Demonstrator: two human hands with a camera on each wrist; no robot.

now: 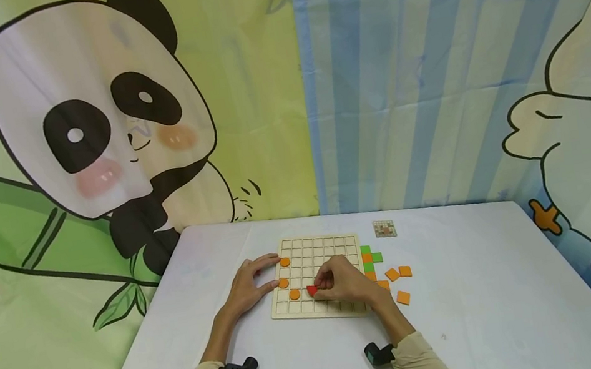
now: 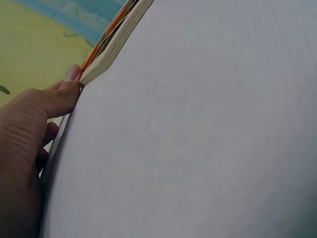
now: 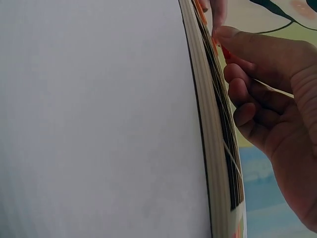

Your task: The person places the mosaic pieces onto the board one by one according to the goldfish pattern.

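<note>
Head view: a right hand [image 1: 342, 280] is pinching a red piece [image 1: 312, 290], grip closed, over the gridded board [image 1: 311, 262]; the left hand [image 1: 247, 286], grip spread, is touching the board's left edge.

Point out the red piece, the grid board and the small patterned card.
Red piece [image 1: 312, 290]: head view, on its exposed red surface.
Grid board [image 1: 306, 262]: head view, on bare squares in its upper half.
Small patterned card [image 1: 384, 229]: head view, on the middle of its face.
</note>
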